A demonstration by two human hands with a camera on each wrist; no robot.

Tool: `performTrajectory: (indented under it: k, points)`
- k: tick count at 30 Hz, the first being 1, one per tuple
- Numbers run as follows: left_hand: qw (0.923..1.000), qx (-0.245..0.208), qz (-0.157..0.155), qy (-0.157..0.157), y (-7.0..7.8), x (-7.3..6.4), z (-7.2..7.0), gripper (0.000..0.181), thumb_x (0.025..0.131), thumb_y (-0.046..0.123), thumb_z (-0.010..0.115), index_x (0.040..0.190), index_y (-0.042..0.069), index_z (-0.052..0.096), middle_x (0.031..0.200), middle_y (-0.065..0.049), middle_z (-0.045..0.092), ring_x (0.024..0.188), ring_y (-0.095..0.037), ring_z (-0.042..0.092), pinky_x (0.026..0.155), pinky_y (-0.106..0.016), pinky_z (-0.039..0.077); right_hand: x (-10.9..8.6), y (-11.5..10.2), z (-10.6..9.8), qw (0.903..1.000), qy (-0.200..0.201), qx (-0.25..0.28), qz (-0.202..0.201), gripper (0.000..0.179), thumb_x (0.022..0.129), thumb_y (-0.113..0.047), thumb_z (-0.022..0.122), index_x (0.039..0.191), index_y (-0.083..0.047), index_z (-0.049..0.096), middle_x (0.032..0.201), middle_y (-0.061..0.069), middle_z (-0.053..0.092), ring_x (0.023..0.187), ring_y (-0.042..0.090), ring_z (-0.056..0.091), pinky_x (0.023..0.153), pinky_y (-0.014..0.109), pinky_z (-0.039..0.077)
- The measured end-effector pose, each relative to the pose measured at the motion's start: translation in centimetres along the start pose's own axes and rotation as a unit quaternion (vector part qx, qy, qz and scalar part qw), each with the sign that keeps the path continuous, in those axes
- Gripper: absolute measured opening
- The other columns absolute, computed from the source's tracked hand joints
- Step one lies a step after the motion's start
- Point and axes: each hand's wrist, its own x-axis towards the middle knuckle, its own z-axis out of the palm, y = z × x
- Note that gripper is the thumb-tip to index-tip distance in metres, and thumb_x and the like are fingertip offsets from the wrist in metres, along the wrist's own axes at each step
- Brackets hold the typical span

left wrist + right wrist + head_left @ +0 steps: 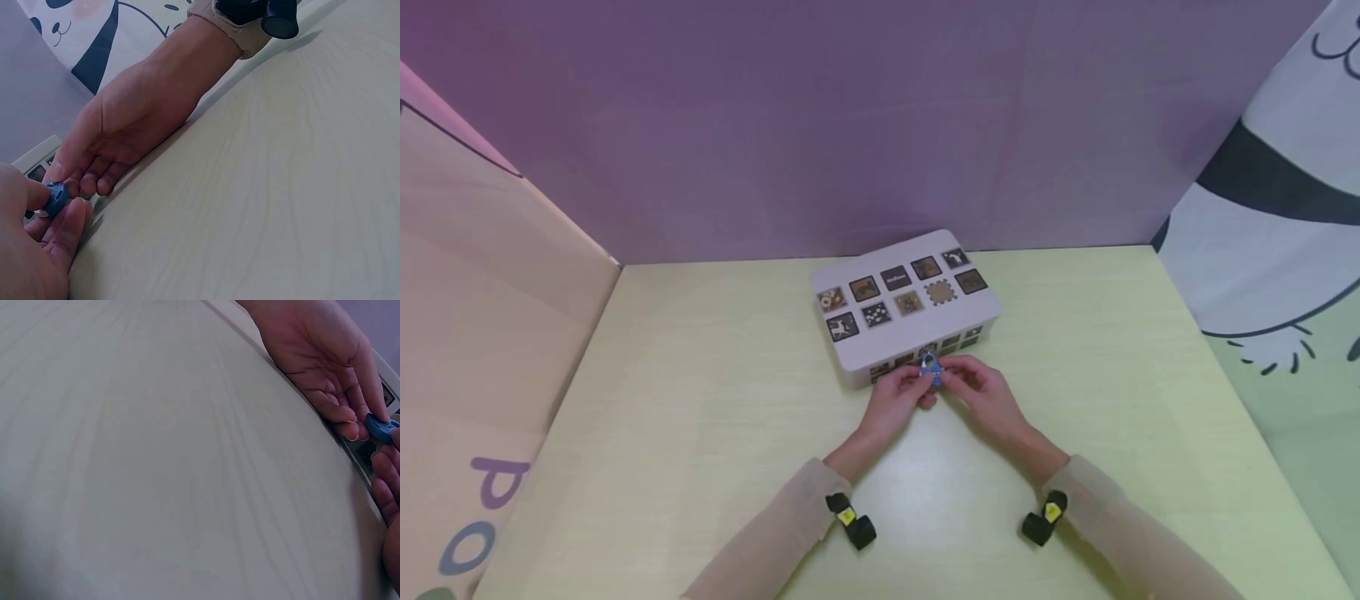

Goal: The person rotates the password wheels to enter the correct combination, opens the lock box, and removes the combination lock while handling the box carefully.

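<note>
Both hands meet in front of the box, holding a small blue padlock (931, 374) between them. Its pale shackle points up, away from the person, in the head view. The left hand (891, 406) pinches the padlock's left side with thumb and fingers. From the other side, the right hand (990, 403) pinches it too. In the left wrist view the blue body (57, 197) shows between the fingertips; in the right wrist view part of the padlock (380, 428) is covered by fingers. Just behind the hands lies a white box (887, 337) with square pictures on its top and front side.
The pale wooden table (700, 400) extends on both sides of the box. A purple wall (850, 125) stands behind it. Printed panels flank the table, the right panel (1285, 250) with a panda-like drawing. Each sleeve carries a black wrist camera.
</note>
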Motion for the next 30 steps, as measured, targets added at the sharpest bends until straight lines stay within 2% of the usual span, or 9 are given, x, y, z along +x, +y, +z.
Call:
performTrajectory:
  k: [14,23,30]
  points:
    - [1.0000,0.000,-0.008,0.004,0.16,-0.02,0.10,0.026,0.103,0.014,0.062,0.117,-0.008,0.066,0.098,-0.019,0.074,0.075,-0.012,0.067,0.079,-0.026,0.064,-0.18,0.01,-0.03,1.0000,0.003,-0.002,-0.007,0.027,0.102,-0.008,0.064,0.126,0.004,0.064,0.111,0.020,0.070,0.098,0.010,0.064,0.091,0.018,0.055]
    - [1.0000,-0.001,-0.003,-0.006,-0.23,0.04,-0.16,0.027,0.104,0.013,0.061,0.122,-0.007,0.064,0.106,-0.020,0.074,0.084,-0.013,0.069,0.088,-0.027,0.063,-0.12,0.04,-0.07,1.0000,-0.002,0.004,-0.004,0.028,0.101,-0.008,0.065,0.127,0.003,0.064,0.112,0.019,0.070,0.099,0.010,0.064,0.092,0.019,0.055]
    - [0.9998,-0.010,-0.001,-0.015,-0.47,0.04,-0.26,0.029,0.104,0.012,0.061,0.126,-0.006,0.063,0.110,-0.020,0.073,0.089,-0.015,0.071,0.090,-0.028,0.063,-0.14,-0.01,-0.04,1.0000,0.000,0.003,0.001,0.028,0.101,-0.008,0.065,0.126,0.003,0.064,0.111,0.017,0.070,0.098,0.011,0.064,0.091,0.019,0.055]
